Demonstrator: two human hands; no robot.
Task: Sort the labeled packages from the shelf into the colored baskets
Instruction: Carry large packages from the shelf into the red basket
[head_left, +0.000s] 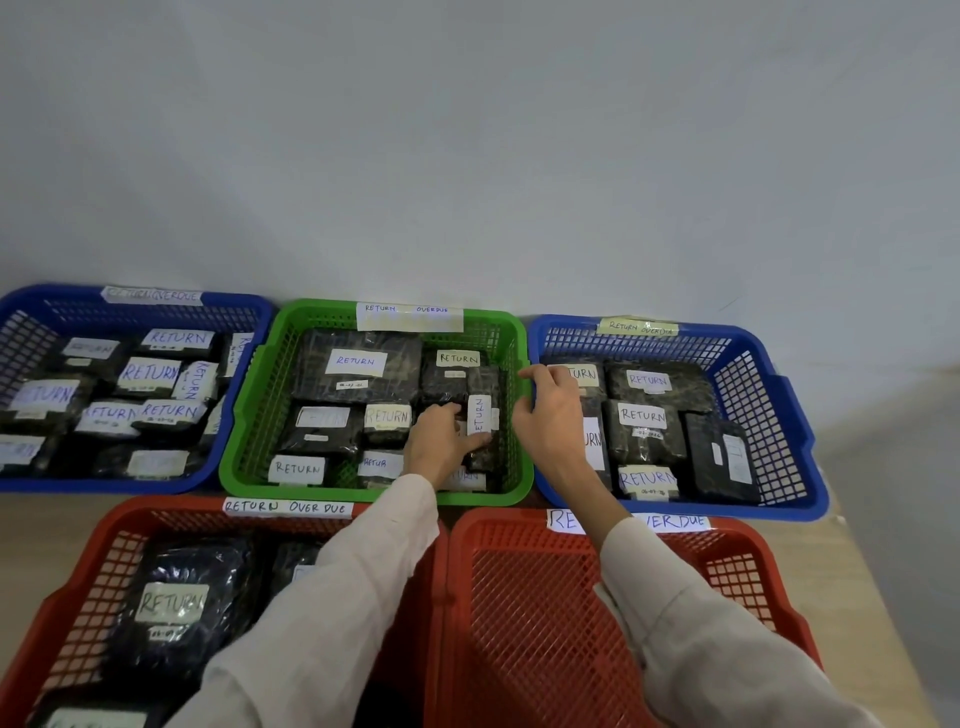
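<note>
The left hand reaches into the green basket and grips a black package that stands on edge close to that basket's right wall, thumb on its near side below the white RETURN label (which reads vertically) and fingers curled round its left side. More packages lie flat around it, labels up. The right hand hovers over the place where the green basket's right rim meets the right blue basket, fingers loosely bent and holding nothing, the forefinger pointing left. The right blue basket holds several labelled packages, and the left blue basket is crowded with them. In front, the left red basket holds a few packages, partly hidden by the left sleeve; the right red basket shows only its mesh floor beneath the right arm. Each basket carries a paper strip on its far rim reading RETURN OVERDUE. All five sit on a pale wooden table against a plain wall.
</note>
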